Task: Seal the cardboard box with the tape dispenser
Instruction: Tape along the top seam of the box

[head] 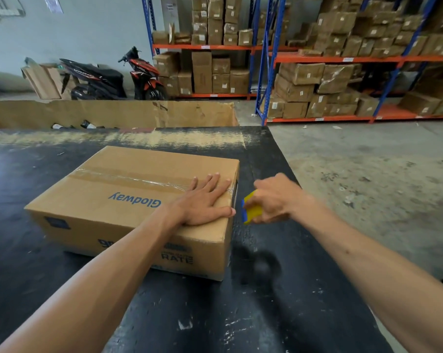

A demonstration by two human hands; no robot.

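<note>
Risk noted: the tape end at the right edge may wrinkle or lift if the tape dispenser (251, 208) pulls away at an angle. The left hand (202, 200) lies flat, fingers spread, on the cardboard box (128, 200). The right hand (274, 200) grips the yellow-and-blue dispenser just beside that edge. The box sits closed on the black table (253, 301), with clear tape (128, 178) along its seam.

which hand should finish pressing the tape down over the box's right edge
Left. The left hand already lies flat on the brown cardboard box at the clear tape strip's right end; the right hand is off the box, gripping the yellow-and-blue tape dispenser.
</note>
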